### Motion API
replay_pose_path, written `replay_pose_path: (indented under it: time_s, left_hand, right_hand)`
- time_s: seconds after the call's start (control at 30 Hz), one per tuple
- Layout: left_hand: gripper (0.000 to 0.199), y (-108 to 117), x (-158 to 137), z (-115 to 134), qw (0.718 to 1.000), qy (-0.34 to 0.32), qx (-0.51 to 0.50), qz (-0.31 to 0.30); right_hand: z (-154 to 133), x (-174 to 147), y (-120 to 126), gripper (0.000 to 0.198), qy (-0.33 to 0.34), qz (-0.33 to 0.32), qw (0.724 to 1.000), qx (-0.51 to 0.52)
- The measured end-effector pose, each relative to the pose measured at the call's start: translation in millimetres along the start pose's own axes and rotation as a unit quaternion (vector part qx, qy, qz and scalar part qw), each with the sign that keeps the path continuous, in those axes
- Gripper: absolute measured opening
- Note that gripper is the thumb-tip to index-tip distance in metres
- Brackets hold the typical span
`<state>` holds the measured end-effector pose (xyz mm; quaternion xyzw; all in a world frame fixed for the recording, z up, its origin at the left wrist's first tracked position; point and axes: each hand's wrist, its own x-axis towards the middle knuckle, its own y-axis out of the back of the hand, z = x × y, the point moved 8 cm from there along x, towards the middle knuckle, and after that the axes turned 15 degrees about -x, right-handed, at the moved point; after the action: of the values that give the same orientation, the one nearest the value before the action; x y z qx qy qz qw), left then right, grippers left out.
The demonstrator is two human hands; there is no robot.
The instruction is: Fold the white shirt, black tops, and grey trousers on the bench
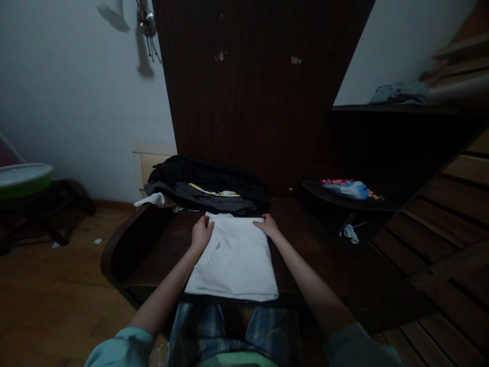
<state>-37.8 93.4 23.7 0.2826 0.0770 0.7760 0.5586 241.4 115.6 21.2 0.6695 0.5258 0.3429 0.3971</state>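
A folded white garment (239, 260) lies flat in a near-rectangle on the dark wooden bench, its near edge at the bench's front. It has a small dark mark left of its middle; which kind of garment it is I cannot tell. At the far left corner, my left hand (201, 233) grips the cloth, thumb on top and fingers curled at the edge. My right hand (268, 226) pinches the far right corner, its thumb over the fabric and its fingers partly hidden. Just beyond both hands rests a pile of dark clothes (202, 186) with a yellow-and-white strip showing.
The dark bench (305, 244) has a raised curved left end (114, 250). A small shelf (382, 205) to the right holds a blue-and-white plastic packet (347, 190). At far left, a green basin (25, 181) sits on a dark stool (57, 206). Wooden slats (439, 224) stand at right.
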Motion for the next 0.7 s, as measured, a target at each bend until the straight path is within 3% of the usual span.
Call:
replay_pose_path:
  time_s: [0.13,0.3,0.43,0.53,0.7]
  left_hand:
    - [0.031,-8,5,-9,0.99,0.014,-0.141,-0.027]
    - [0.04,-19,4,-15,0.952,0.064,-0.291,-0.073]
    - [0.044,-29,0,-11,0.93,0.076,-0.338,-0.122]
    - [0.043,-30,0,-9,0.931,0.072,-0.337,-0.123]
    - [0.039,-26,-1,-6,0.935,0.073,-0.33,-0.111]
  right_hand:
    - [6,7,-8,0.027,0.036,-0.044,0.996,0.069]
    - [35,5,2,0.017,0.066,-0.081,0.989,0.108]
    - [51,11,16,0.019,0.068,-0.123,0.99,-0.001]
    - [32,13,13,0.024,0.091,-0.137,0.985,-0.05]
    - [-33,15,-16,0.038,0.142,-0.125,0.98,0.061]
